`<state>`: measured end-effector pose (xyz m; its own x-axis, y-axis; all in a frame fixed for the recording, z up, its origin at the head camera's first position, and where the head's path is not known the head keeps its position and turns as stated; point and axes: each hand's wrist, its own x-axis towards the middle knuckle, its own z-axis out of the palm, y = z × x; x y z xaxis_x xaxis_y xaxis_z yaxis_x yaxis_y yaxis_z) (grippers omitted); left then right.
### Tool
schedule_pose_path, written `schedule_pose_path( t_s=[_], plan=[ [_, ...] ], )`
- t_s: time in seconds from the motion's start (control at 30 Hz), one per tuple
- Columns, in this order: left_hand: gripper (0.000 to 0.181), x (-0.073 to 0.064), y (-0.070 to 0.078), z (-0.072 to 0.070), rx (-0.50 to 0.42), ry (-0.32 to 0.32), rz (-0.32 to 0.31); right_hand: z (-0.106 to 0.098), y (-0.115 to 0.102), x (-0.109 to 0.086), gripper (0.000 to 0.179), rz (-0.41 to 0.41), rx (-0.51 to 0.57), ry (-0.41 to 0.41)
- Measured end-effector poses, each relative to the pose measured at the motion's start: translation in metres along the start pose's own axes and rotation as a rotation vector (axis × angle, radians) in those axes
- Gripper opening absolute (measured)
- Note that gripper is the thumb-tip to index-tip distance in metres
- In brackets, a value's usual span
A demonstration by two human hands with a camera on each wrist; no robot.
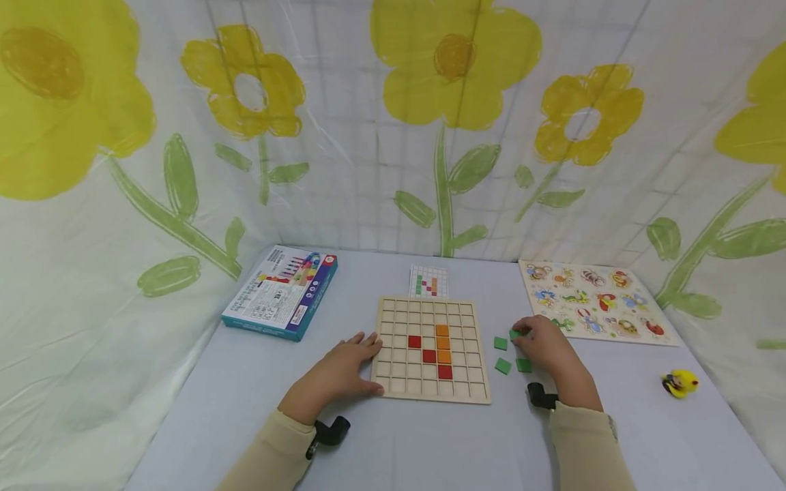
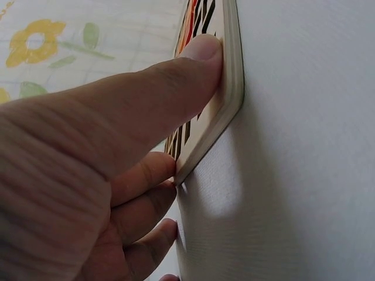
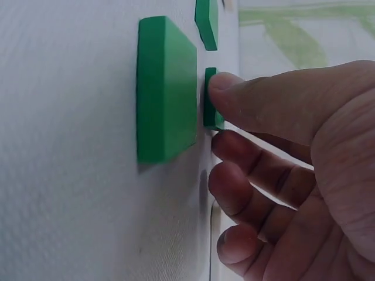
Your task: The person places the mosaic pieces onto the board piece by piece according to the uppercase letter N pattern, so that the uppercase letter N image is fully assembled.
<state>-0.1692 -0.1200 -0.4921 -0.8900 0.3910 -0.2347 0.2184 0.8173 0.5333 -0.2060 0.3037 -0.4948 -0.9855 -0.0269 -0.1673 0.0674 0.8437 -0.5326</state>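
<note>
In the head view, a wooden grid board lies flat, with several red tiles and orange tiles set in its cells. My left hand rests at the board's left edge, fingers spread. The left wrist view shows its thumb on the rim near the corner. Right of the board, my right hand pinches a green square tile between thumb and fingertips, low on the table. Other green tiles lie close around it; one green tile looms nearest the right wrist camera.
Behind the board lies a pattern card showing coloured squares. A boxed game sits at the back left. At the back right is an insect picture board, with a small yellow figurine in front of it. Flower-painted sheeting encloses the table.
</note>
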Motion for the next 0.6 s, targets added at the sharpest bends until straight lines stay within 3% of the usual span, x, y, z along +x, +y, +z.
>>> schedule_pose_path(
  t_s=[0.17,0.33,0.47,0.6],
  plan=[
    [0.091,-0.001,0.000,0.000,-0.004,0.000,-0.004,0.001,-0.001,-0.001,0.019,0.015,0.049,0.014],
    [0.091,0.000,-0.002,0.000,-0.001,-0.004,-0.009,0.002,-0.010,-0.003,0.013,-0.043,0.094,0.079],
    [0.091,0.001,-0.003,0.001,0.000,-0.006,-0.015,0.010,-0.036,0.001,0.014,-0.121,0.153,0.117],
    [0.091,0.003,-0.005,0.002,0.000,-0.008,-0.004,0.028,-0.078,0.008,0.012,-0.212,0.206,0.084]
  ],
)
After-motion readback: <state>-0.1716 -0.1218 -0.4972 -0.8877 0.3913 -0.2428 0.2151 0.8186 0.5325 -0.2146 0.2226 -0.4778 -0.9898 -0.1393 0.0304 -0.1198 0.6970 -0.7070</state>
